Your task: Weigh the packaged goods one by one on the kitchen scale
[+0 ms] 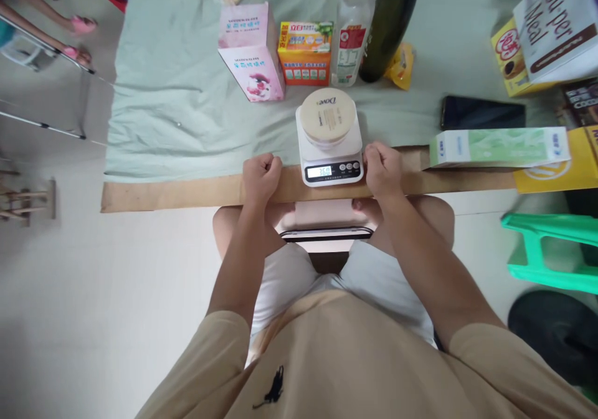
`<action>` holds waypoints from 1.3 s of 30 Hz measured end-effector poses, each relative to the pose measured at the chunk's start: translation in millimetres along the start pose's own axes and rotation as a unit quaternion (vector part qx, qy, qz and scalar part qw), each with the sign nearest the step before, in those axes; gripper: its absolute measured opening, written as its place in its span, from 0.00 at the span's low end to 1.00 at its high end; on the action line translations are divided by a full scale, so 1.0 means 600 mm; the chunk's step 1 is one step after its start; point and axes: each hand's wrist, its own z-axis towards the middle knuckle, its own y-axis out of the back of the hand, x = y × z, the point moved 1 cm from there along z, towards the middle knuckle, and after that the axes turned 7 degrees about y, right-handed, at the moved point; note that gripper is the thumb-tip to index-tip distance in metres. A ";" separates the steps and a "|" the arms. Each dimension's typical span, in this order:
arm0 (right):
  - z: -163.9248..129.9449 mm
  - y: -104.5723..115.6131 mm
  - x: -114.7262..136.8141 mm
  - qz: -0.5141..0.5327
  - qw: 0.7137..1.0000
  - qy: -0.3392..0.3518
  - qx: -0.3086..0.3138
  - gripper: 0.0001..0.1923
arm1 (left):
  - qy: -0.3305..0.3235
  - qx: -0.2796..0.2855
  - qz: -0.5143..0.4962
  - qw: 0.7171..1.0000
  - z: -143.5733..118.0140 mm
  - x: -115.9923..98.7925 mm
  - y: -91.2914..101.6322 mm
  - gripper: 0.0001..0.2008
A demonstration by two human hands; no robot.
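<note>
A white digital kitchen scale (308,151) rests near the table's front edge, its lit display reading what looks like 360. On its platform stands a round cream-coloured Dove tub (327,117), lid up. My left hand (261,179) is a closed fist on the brown edge strip, left of the scale and apart from it. My right hand (384,169) is also curled into a fist, close by the scale's right side; whether it touches the scale I cannot tell. Nothing shows in either fist.
Behind the scale stand a pink box (255,58), an orange box (306,58), a clear bottle (352,39) and a dark green bottle (390,27). A phone (483,112) and a long green-white box (499,147) lie to the right. A green stool (532,251) stands on the floor.
</note>
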 end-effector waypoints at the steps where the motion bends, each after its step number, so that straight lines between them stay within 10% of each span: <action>1: 0.000 0.000 0.000 -0.004 1.000 0.000 0.001 0.27 | 0.000 -0.001 0.005 1.000 0.000 0.000 0.000 0.20; 14: -0.007 0.004 0.015 -0.008 0.999 0.041 -0.001 0.21 | -0.007 -0.006 0.013 1.000 0.002 -0.001 -0.003 0.19; 20: 0.020 -0.012 0.106 -0.098 0.978 0.181 -0.024 0.06 | -0.006 -0.001 -0.004 1.000 -0.001 -0.002 -0.004 0.20; 22: 0.045 -0.035 0.128 -0.131 0.972 0.196 0.001 0.15 | -0.002 -0.001 -0.006 1.000 -0.002 -0.003 -0.003 0.20; 29: 0.104 -0.092 0.106 -0.104 0.978 0.168 0.071 0.38 | -0.002 0.016 -0.007 1.000 -0.007 -0.004 0.006 0.20; 39: 0.154 0.005 0.191 -0.187 0.972 -0.016 0.141 0.39 | 0.001 0.012 -0.040 0.999 0.001 0.005 0.008 0.21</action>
